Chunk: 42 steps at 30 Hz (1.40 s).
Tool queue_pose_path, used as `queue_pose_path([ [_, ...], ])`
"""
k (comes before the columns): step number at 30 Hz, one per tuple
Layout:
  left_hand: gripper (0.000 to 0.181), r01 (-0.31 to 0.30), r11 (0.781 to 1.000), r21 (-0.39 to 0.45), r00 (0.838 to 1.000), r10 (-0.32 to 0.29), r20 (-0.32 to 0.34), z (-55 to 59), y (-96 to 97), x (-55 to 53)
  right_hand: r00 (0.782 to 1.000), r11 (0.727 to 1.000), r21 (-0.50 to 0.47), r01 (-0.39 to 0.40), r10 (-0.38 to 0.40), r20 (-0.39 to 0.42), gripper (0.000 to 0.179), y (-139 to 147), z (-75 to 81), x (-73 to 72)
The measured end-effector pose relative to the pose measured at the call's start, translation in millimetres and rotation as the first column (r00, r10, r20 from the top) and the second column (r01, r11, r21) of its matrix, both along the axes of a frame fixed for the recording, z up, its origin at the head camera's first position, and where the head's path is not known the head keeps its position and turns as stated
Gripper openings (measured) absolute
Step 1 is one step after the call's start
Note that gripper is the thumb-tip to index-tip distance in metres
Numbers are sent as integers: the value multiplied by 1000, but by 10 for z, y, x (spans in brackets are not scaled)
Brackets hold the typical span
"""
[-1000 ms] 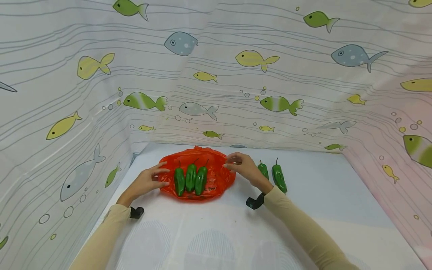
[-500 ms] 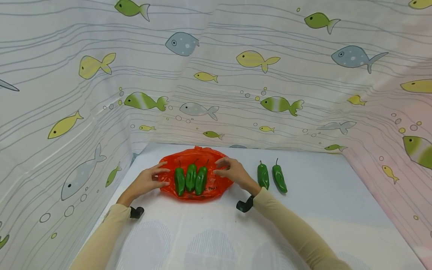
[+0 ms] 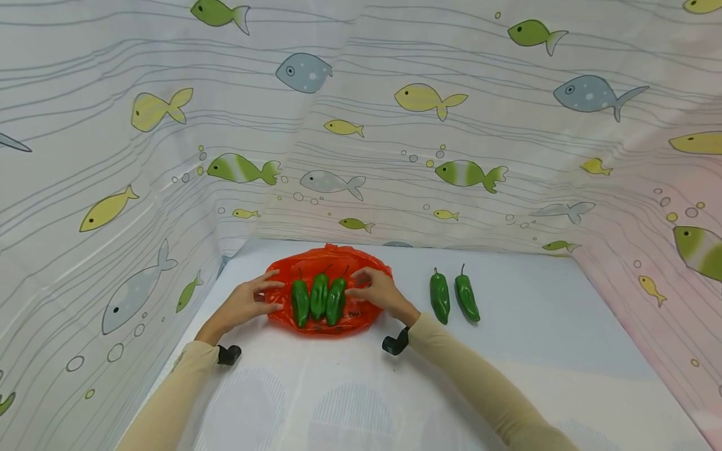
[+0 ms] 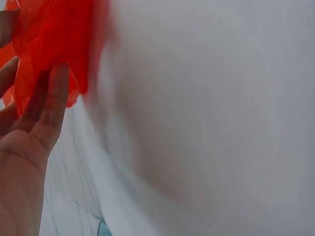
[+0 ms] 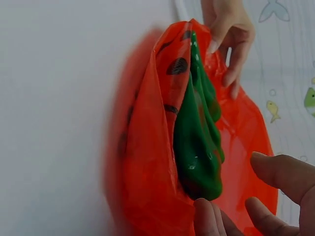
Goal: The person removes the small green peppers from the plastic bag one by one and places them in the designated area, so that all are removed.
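A red plastic bag [image 3: 287, 266] lies opened out on the table, with three green peppers [image 3: 318, 299] side by side on it, stems pointing away from me. At the bag's left edge is my left hand [image 3: 244, 304], its fingers spread and lightly bent against the plastic; the left wrist view shows fingers [image 4: 53, 98] straight along the red film. My right hand [image 3: 379, 293] hovers over the bag's right part, thumb and fingers apart, fingertips right beside the rightmost pepper [image 3: 336, 304]. In the right wrist view the bag's front rim [image 5: 147, 147] rises beside the peppers.
Two more green peppers, one nearer the bag [image 3: 439, 297] and one farther right [image 3: 466, 297], lie on the white table [image 3: 536, 313]. Fish-print sheets [image 3: 383, 144] wall off the back and both sides. Each wrist carries a black camera mount [image 3: 396, 342].
My right hand has moved left from the bag's right edge to beside the rightmost pepper, uncovering the loose pepper nearest the bag. The left hand and the peppers stay put.
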State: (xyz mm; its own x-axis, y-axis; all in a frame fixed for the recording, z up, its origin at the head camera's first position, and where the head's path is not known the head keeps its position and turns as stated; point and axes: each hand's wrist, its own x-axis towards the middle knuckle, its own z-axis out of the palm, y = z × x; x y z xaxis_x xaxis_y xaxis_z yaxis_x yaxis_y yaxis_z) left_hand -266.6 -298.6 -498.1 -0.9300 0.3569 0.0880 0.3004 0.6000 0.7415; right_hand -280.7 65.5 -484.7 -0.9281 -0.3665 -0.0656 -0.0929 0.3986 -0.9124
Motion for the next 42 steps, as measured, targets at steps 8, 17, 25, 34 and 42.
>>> queue_pose_path([
  [8,53,-3,1000,3,1000,3,16,-33,-23,6,1000,999,26,18,-19,18,54,-139,-117,-27],
  [17,53,9,1000,8,1000,-9,6,-15,-13,-1,999,998,46,45,-46,18,57,-280,-123,-45],
  [25,53,19,999,38,1000,-20,14,-11,-1,4,997,997,40,71,-72,19,58,-387,-173,-96],
  [34,53,13,1000,26,1000,-14,27,6,3,10,995,993,65,94,-93,-20,56,-469,-204,-132],
  [42,51,4,1000,14,1000,-5,22,22,7,14,994,993,39,110,-110,-23,54,-488,-181,-161],
])
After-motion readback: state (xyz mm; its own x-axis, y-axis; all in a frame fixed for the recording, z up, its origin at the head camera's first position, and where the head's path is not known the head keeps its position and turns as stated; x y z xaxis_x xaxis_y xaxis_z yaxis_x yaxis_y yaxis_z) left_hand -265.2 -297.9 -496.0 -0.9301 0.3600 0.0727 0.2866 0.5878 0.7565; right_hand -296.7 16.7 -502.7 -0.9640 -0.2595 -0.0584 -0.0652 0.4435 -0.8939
